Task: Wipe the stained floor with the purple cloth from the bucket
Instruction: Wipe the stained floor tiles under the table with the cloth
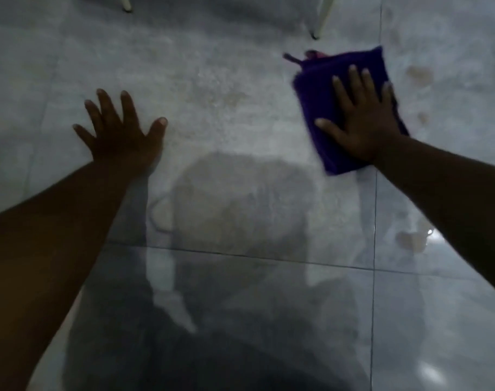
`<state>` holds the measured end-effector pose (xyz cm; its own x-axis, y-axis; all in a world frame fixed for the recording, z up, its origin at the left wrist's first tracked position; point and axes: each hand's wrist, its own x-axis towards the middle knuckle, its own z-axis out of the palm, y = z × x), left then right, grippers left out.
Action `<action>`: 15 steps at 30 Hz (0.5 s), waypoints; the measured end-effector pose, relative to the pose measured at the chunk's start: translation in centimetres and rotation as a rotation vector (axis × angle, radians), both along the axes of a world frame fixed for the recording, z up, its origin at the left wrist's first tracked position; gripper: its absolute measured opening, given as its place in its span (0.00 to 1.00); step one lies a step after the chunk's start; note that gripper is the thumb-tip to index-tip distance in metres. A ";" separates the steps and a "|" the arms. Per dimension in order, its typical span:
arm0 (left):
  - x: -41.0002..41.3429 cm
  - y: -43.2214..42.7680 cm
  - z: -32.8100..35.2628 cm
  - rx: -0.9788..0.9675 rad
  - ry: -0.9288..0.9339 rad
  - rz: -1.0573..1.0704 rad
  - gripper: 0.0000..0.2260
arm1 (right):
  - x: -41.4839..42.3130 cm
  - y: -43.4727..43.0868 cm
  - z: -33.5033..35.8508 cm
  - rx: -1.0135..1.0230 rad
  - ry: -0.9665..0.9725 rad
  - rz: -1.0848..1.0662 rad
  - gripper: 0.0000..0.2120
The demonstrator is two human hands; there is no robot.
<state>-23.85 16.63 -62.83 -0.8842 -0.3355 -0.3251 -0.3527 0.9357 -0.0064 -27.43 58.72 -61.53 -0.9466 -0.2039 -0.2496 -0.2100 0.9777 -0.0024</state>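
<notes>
The folded purple cloth (319, 114) lies flat on the grey tiled floor (226, 131) at the upper right, a small loop sticking out at its far corner. My right hand (362, 119) presses down on it with the palm flat and fingers spread. My left hand (122, 131) rests flat on the bare floor to the left, fingers apart, holding nothing. Brownish stains (418, 73) mark the tile just right of the cloth, and a faint one (232, 97) sits in the middle. The bucket is out of view.
Two white furniture legs (319, 24) (126, 4) stand at the top edge. Another brown stain (410, 239) lies low on the right beside a wet glare. The glossy floor reflects my own outline in the centre.
</notes>
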 end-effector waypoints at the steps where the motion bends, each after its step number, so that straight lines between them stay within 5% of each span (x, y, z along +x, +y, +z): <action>1: 0.1 1.1 0.1 0.018 0.012 -0.022 0.38 | 0.7 -2.1 -0.4 -0.011 0.016 0.044 0.45; 5: 2.6 8.4 0.0 0.121 0.162 -0.411 0.33 | 11.0 -6.1 -0.7 -0.044 -0.012 0.452 0.44; 9: 3.8 11.1 -1.3 0.098 0.166 -0.453 0.34 | 19.3 0.3 0.2 -0.123 -0.076 0.686 0.40; 12: 3.8 11.1 -1.6 0.010 0.166 -0.473 0.35 | 17.1 8.9 0.2 -0.048 -0.058 0.618 0.40; 15: 3.8 11.2 -1.6 0.023 0.146 -0.457 0.36 | 11.2 15.4 0.0 0.061 -0.011 0.334 0.42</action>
